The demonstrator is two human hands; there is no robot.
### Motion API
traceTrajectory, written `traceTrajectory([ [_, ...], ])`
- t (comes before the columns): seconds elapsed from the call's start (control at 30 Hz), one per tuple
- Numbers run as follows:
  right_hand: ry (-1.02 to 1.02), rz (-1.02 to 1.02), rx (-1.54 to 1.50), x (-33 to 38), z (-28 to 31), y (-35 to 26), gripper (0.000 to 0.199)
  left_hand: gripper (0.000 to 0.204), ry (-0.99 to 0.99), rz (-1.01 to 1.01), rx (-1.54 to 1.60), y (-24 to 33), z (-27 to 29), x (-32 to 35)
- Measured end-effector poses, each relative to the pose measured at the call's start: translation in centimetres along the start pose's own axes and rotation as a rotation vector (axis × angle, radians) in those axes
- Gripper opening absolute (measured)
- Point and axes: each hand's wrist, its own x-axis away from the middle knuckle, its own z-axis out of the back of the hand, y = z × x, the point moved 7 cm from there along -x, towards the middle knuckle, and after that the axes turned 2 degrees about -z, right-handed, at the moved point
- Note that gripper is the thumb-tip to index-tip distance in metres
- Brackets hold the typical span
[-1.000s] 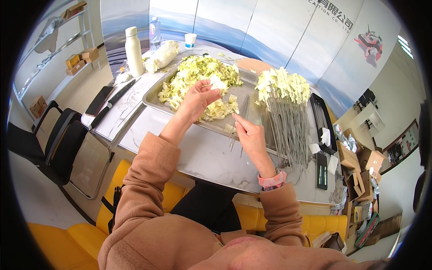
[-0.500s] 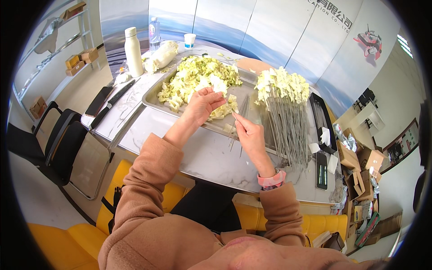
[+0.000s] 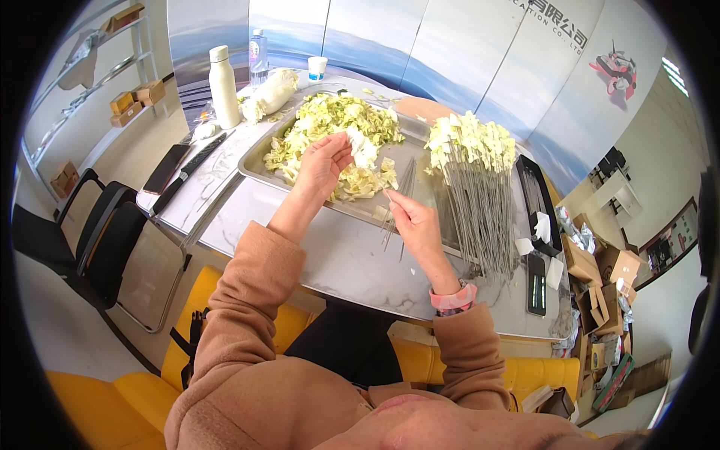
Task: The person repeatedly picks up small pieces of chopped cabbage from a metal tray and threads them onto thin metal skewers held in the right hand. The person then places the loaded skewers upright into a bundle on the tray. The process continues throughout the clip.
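Curled fingers close my left hand (image 3: 322, 166) at the near side of a heap of torn cabbage leaves (image 3: 330, 116). A pale leaf (image 3: 364, 148) lies right beside its fingertips; whether anything is pinched there is hidden. My right hand (image 3: 415, 220) grips a thin metal skewer near the tray's front edge, with a cabbage piece (image 3: 391, 178) at its upper tip. The metal tray (image 3: 259, 174) holds the heap and some bare skewers (image 3: 406, 184). To the right, a bundle of skewers (image 3: 480, 214) lies with cabbage (image 3: 472, 142) threaded on the far ends.
A large knife (image 3: 187, 174) and a dark phone (image 3: 166, 168) lie at the table's left. Behind them stand a cream bottle (image 3: 223, 88), a water bottle (image 3: 258, 58), a whole cabbage (image 3: 271, 96) and a paper cup (image 3: 316, 69). A black box (image 3: 537, 202) holds more skewers at right.
My left hand has moved left, away from the skewer tip to the cabbage heap. My right hand stays nearly still with the skewer.
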Motion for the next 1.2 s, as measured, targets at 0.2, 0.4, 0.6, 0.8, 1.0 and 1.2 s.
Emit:
traceTrajectory([
  [0.2, -0.024, 0.019, 0.013, 0.1, -0.1, 0.0, 0.025, 0.010, -0.012, 0.027, -0.084, -0.5, 0.2, 0.0],
  [0.4, -0.021, -0.041, -0.013, 0.0, 0.0, 0.6, 0.024, 0.012, -0.041, 0.056, -0.097, -0.6, -1.0, 0.6],
  [0.6, 0.027, -0.014, 0.018, 0.0, 0.4, -0.1, 0.024, 0.011, -0.198, 0.119, -0.113, -1.7, -3.4, 1.9],
  [0.8, 0.029, -0.036, -0.001, 0.0, 0.4, 0.2, 0.025, 0.024, -0.230, 0.164, -0.069, -2.5, -3.7, 2.1],
  [1.0, 0.033, -0.057, -0.055, 0.1, 0.4, 0.8, 0.024, 0.020, -0.137, 0.131, -0.092, -2.0, -3.0, 1.9],
  [1.2, 0.050, -0.176, -0.252, -0.2, 1.6, 0.7, 0.023, 0.020, 0.083, -0.338, -0.601, 4.9, 3.0, -1.8],
])
